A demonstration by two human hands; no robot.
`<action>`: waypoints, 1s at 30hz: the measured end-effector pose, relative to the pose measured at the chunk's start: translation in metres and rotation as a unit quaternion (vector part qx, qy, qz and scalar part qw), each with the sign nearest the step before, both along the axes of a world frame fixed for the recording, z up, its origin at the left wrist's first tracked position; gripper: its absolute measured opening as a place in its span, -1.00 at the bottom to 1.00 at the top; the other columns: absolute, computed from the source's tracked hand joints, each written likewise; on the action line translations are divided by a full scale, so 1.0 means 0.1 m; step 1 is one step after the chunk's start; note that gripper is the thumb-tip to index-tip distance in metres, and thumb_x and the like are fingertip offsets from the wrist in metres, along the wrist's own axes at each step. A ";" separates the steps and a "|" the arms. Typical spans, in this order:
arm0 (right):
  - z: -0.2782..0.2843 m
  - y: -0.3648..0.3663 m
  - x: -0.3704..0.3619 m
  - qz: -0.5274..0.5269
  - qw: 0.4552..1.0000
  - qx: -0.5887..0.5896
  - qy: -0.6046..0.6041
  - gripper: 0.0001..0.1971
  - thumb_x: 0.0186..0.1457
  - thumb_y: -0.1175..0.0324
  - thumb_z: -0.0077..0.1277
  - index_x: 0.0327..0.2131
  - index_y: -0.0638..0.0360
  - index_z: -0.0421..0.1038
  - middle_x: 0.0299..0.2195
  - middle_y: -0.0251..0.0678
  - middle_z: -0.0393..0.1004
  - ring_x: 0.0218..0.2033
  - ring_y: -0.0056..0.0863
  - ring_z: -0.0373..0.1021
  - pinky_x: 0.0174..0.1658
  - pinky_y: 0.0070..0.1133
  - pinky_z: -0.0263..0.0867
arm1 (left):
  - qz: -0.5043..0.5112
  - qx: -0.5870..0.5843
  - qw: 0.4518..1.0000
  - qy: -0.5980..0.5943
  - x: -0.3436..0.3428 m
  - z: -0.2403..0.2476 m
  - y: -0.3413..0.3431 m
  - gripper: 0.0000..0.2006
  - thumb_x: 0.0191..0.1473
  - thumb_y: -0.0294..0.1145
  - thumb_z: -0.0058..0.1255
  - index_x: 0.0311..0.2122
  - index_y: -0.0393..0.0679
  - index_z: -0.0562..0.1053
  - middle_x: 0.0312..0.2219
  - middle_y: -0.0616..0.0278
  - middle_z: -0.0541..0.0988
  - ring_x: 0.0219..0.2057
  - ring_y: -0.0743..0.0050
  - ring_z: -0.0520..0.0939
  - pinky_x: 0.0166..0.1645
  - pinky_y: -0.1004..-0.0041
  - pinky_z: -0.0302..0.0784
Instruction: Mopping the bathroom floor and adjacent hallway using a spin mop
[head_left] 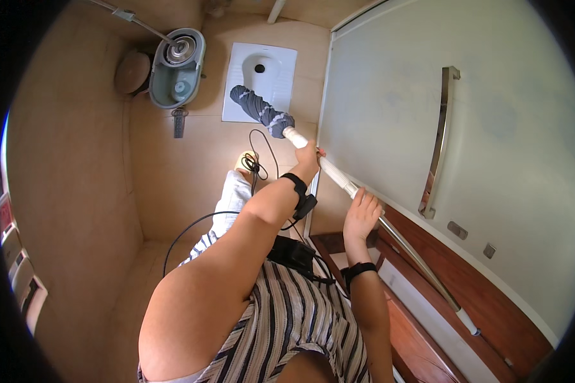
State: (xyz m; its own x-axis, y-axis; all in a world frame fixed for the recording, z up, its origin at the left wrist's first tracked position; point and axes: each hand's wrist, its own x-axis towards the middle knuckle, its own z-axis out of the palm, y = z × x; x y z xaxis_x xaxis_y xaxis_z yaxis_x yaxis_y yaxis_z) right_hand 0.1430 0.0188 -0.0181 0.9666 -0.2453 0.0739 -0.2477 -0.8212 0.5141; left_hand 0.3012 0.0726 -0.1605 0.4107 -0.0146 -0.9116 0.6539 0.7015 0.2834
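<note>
The left hand (308, 153) is closed around the white sleeve of a twist mop (338, 177), just behind its head. The right hand (362, 214) grips the same mop farther along, its fingers curled over the handle where white gives way to a metal pole. That pole slants down to the right and ends in a white tip.

The grey mop head (259, 110), its strips wound tight, lies across the near right part of a white squat toilet (282, 67) as seen from above; whether it touches the ceramic or hangs over it, I cannot quite tell. A black wristband circles each wrist.

Left of the toilet, on the tan floor (191, 169), stands a grey-green oval mop bucket (152, 89) with a metal spin basket (180, 50), into which a second pole (152, 30) reaches. A round brownish object sits just beside the bucket. A black cable (253, 165) lies looped over a yellow slipper. On the right is a pale door (511, 127) with a long metal pull handle (439, 140).
</note>
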 end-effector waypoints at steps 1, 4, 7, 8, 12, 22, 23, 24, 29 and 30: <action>-0.01 -0.01 -0.02 0.002 1.000 0.001 0.000 -0.64 -0.10 0.44 -0.25 -0.12 0.16 0.18 -0.34 -0.22 0.21 -0.30 -0.36 0.17 -0.15 -0.48 0.04 | 0.002 0.001 1.000 0.000 -0.03 0.00 0.01 -0.83 -0.23 -0.49 -0.08 -0.54 -0.36 0.23 -0.73 0.11 0.32 -0.80 0.41 0.37 -0.75 0.47 0.31; 0.01 -0.02 -0.02 0.008 1.000 -0.004 -0.003 -0.67 -0.10 0.42 -0.23 -0.17 0.15 0.21 -0.37 -0.25 0.22 -0.31 -0.40 0.17 -0.20 -0.50 0.06 | -0.049 0.012 0.999 -0.012 -0.07 -0.04 0.03 -0.77 -0.23 -0.44 -0.04 -0.47 -0.39 0.26 -0.67 0.09 0.35 -0.75 0.35 0.41 -0.69 0.44 0.37; 0.01 -0.04 0.03 -0.013 0.999 0.010 0.030 -0.77 -0.11 0.41 -0.21 -0.29 0.13 0.26 -0.46 -0.30 0.29 -0.43 -0.44 0.25 -0.33 -0.55 0.12 | -0.114 0.028 0.993 0.007 -0.05 -0.05 0.06 -0.74 -0.23 -0.42 -0.09 -0.41 -0.36 0.21 -0.62 0.10 0.37 -0.71 0.38 0.46 -0.65 0.41 0.44; -0.02 -0.08 0.02 -0.012 0.997 0.024 0.069 -0.80 -0.13 0.38 -0.17 -0.34 0.11 0.27 -0.52 -0.33 0.30 -0.48 -0.46 0.28 -0.41 -0.57 0.14 | -0.115 0.029 0.993 0.007 -0.06 -0.06 0.09 -0.74 -0.23 -0.42 -0.09 -0.41 -0.36 0.21 -0.62 0.10 0.37 -0.71 0.38 0.46 -0.65 0.41 0.44; 0.01 -0.15 0.05 -0.067 0.968 0.189 0.151 -0.78 -0.21 0.25 0.00 -0.45 0.11 0.30 -0.69 -0.37 0.33 -0.68 -0.44 0.31 -0.58 -0.51 0.20 | -0.126 0.006 0.992 0.002 0.01 -0.19 0.24 -0.74 -0.24 -0.45 -0.07 -0.43 -0.40 0.23 -0.65 0.07 0.35 -0.72 0.30 0.43 -0.66 0.37 0.43; 0.46 -0.35 0.24 -0.433 0.473 0.736 0.217 -0.74 -0.13 0.27 0.01 -0.55 0.26 0.20 -0.80 -0.43 0.18 -0.83 -0.67 0.13 -0.78 -0.71 0.08 | -0.058 -0.229 0.971 -0.047 0.47 -0.31 0.23 -0.76 -0.23 -0.44 -0.12 -0.41 -0.19 0.14 -0.72 0.15 0.26 -0.77 0.40 0.30 -0.71 0.46 0.24; 0.48 -0.42 0.25 -0.449 0.451 0.740 0.217 -0.74 -0.14 0.28 0.01 -0.55 0.26 0.20 -0.80 -0.43 0.18 -0.83 -0.67 0.13 -0.78 -0.71 0.08 | -0.062 -0.232 0.970 -0.047 0.48 -0.30 0.15 -0.76 -0.23 -0.44 -0.12 -0.41 -0.19 0.14 -0.72 0.15 0.26 -0.77 0.40 0.30 -0.71 0.46 0.24; 0.53 -0.42 0.29 -0.431 0.485 0.728 0.223 -0.73 -0.14 0.26 0.02 -0.52 0.27 0.21 -0.81 -0.43 0.17 -0.82 -0.66 0.17 -0.77 -0.70 0.10 | -0.061 -0.215 0.974 -0.032 0.49 -0.30 0.11 -0.76 -0.24 -0.45 -0.12 -0.40 -0.18 0.14 -0.73 0.15 0.27 -0.78 0.41 0.29 -0.71 0.48 0.24; 0.67 -0.08 0.32 -0.266 0.752 0.577 0.175 -0.65 -0.19 0.18 0.06 -0.44 0.21 0.20 -0.71 -0.32 0.27 -0.73 -0.49 0.30 -0.68 -0.56 0.22 | -0.085 -0.092 0.991 -0.052 0.52 -0.37 0.15 -0.82 -0.27 -0.50 -0.13 -0.47 -0.27 0.20 -0.71 0.13 0.29 -0.77 0.40 0.31 -0.72 0.50 0.24; 0.63 0.01 0.25 -0.191 0.876 0.423 0.130 -0.61 -0.21 0.19 0.07 -0.36 0.24 0.21 -0.63 -0.30 0.29 -0.67 -0.45 0.31 -0.62 -0.52 0.24 | -0.082 -0.062 0.994 -0.046 0.53 -0.36 0.16 -0.85 -0.29 -0.52 -0.12 -0.52 -0.31 0.23 -0.70 0.12 0.31 -0.76 0.39 0.34 -0.74 0.49 0.24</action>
State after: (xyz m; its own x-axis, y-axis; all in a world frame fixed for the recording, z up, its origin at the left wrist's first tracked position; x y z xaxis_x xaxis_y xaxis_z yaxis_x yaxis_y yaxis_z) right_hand 0.1675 0.0203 0.0446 0.7599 -0.4150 -0.5003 -0.5518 -0.8186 -0.1591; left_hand 0.3544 0.0881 -0.1961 0.4751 -0.1983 -0.8573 0.7380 0.6204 0.2655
